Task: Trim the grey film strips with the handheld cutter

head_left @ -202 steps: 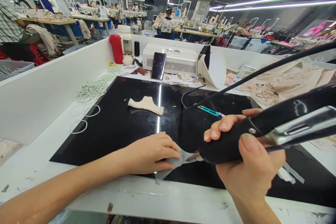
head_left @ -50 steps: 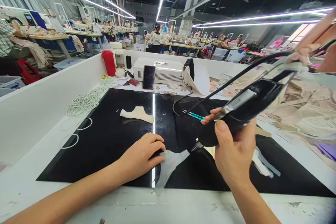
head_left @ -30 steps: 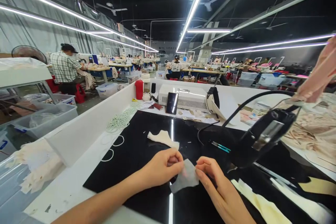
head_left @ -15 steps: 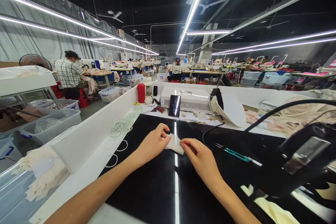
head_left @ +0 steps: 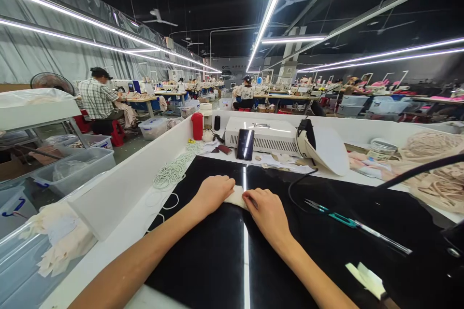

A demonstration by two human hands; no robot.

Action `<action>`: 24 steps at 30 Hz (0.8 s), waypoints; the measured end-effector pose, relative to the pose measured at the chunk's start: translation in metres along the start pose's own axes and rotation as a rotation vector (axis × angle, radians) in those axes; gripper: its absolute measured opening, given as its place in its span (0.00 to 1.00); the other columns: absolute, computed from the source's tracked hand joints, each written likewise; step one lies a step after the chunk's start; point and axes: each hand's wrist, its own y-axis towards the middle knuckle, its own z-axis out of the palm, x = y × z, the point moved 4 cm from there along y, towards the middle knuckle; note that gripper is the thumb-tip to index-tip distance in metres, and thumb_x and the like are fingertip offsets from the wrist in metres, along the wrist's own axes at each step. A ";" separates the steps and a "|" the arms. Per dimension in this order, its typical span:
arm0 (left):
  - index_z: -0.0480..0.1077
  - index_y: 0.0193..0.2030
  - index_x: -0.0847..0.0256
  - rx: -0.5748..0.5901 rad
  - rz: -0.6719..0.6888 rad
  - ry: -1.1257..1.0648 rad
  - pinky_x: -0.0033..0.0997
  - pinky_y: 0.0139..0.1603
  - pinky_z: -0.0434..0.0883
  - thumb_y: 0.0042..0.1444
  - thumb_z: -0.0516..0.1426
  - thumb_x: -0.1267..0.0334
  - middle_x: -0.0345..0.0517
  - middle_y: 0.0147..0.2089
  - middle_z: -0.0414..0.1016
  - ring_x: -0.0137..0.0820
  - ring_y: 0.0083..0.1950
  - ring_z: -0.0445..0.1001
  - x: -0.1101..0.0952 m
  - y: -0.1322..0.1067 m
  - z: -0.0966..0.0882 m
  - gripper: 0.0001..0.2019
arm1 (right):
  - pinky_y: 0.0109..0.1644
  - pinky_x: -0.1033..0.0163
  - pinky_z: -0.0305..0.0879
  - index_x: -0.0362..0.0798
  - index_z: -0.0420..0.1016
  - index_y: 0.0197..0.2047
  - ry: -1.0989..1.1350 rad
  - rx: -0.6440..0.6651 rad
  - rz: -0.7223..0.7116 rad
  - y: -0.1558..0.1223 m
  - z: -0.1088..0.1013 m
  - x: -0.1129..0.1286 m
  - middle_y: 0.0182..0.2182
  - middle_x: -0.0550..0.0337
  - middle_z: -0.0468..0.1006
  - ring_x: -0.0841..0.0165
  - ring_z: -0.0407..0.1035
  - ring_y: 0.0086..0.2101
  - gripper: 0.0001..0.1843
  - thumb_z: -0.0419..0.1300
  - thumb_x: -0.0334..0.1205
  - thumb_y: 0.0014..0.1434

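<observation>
Between my two hands, over the black tabletop (head_left: 203,270), is a small piece of white fabric (head_left: 237,197). My left hand (head_left: 214,194) is closed on its left end, knuckles up and fingertips curled under out of sight. At the right end, my right hand (head_left: 266,207) pinches the cloth between thumb and fingers. Off to the right lie teal-handled thread snips (head_left: 339,218) and a slim pen-like stick (head_left: 384,237). A phone (head_left: 245,145) leans upright beyond my hands.
Pale elastic loops (head_left: 170,174) are heaped along the left white rim. A white vented box (head_left: 261,130), a red flask (head_left: 197,126) and a white visor (head_left: 322,147) line the back. A dark machine with a black cable (head_left: 420,173) stands at right. Other people sew farther off.
My left hand has turned over the fabric, its fingers now closed down on it. The right hand keeps its pinch. The dark machine at right fills less of the view, so more of the tabletop shows.
</observation>
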 end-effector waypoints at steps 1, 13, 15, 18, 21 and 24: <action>0.73 0.60 0.62 0.005 0.003 0.015 0.47 0.54 0.80 0.72 0.61 0.56 0.52 0.58 0.76 0.40 0.54 0.79 0.000 0.000 0.001 0.16 | 0.51 0.52 0.77 0.46 0.79 0.47 -0.013 0.007 -0.002 -0.001 0.001 0.000 0.42 0.58 0.82 0.64 0.78 0.42 0.09 0.63 0.43 0.72; 0.73 0.59 0.62 -0.035 0.044 0.104 0.46 0.53 0.80 0.72 0.61 0.56 0.51 0.57 0.77 0.39 0.53 0.80 0.001 -0.003 0.014 0.15 | 0.50 0.53 0.72 0.47 0.80 0.45 0.039 -0.051 -0.003 -0.006 0.003 0.003 0.41 0.57 0.81 0.63 0.75 0.42 0.05 0.61 0.37 0.72; 0.74 0.58 0.63 -0.060 0.061 0.119 0.45 0.52 0.80 0.71 0.62 0.57 0.50 0.56 0.78 0.38 0.52 0.80 0.001 -0.004 0.012 0.14 | 0.51 0.51 0.70 0.48 0.80 0.46 0.081 -0.081 -0.010 -0.006 -0.003 0.008 0.45 0.53 0.81 0.59 0.75 0.45 0.07 0.59 0.35 0.72; 0.75 0.51 0.63 -0.117 0.088 0.135 0.43 0.52 0.79 0.72 0.61 0.59 0.48 0.51 0.78 0.37 0.50 0.79 0.002 -0.006 0.005 0.10 | 0.52 0.49 0.69 0.50 0.80 0.46 0.157 -0.103 -0.053 -0.015 -0.019 0.021 0.48 0.52 0.82 0.56 0.75 0.48 0.08 0.58 0.34 0.72; 0.74 0.44 0.64 -0.183 0.120 0.143 0.42 0.51 0.75 0.74 0.57 0.64 0.48 0.48 0.78 0.38 0.49 0.77 0.000 -0.011 -0.003 0.08 | 0.53 0.52 0.72 0.53 0.79 0.45 0.242 -0.083 -0.135 -0.035 -0.040 0.035 0.46 0.56 0.83 0.59 0.77 0.48 0.07 0.59 0.35 0.72; 0.73 0.43 0.63 -0.227 0.183 0.148 0.40 0.49 0.71 0.75 0.54 0.66 0.50 0.48 0.77 0.39 0.49 0.76 -0.010 -0.019 -0.008 0.08 | 0.49 0.60 0.76 0.56 0.79 0.43 0.346 -0.029 -0.213 -0.066 -0.064 0.041 0.41 0.62 0.84 0.65 0.79 0.43 0.08 0.59 0.37 0.73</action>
